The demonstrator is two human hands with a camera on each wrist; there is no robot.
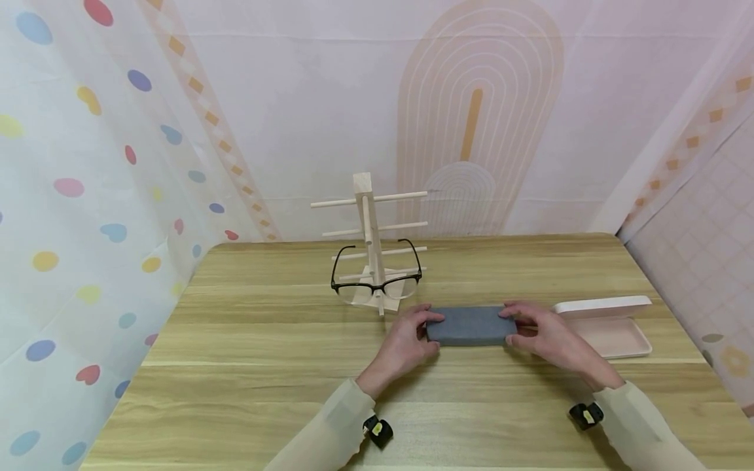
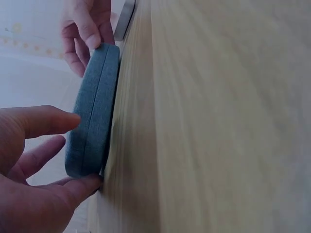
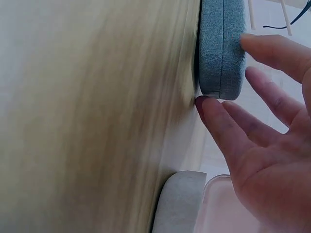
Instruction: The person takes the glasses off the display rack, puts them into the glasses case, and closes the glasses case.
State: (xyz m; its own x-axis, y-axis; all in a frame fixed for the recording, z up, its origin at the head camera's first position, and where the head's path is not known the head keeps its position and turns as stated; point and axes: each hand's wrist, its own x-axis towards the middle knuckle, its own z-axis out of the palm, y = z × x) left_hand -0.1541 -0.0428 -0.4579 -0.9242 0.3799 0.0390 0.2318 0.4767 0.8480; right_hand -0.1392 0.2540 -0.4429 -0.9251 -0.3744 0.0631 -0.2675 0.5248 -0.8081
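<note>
A closed blue-grey glasses case (image 1: 471, 326) lies lengthwise between both hands, at or just above the table; the frames do not settle which. At its left end my left hand (image 1: 406, 337) pinches it, one finger on the lid and another digit at the lower edge, as the left wrist view shows up close. The other end is gripped by my right hand (image 1: 542, 332) in a like way, with fingertips on the fabric top and lower corner (image 3: 221, 63). Inside the case nothing can be seen.
Behind the left hand stands a wooden glasses rack (image 1: 372, 222) with several pegs, holding black-framed glasses (image 1: 379, 286) on a low peg. An open white case (image 1: 603, 304) with a pale pink inside sits to the right. The wooden table (image 1: 247, 366) meets patterned curtains.
</note>
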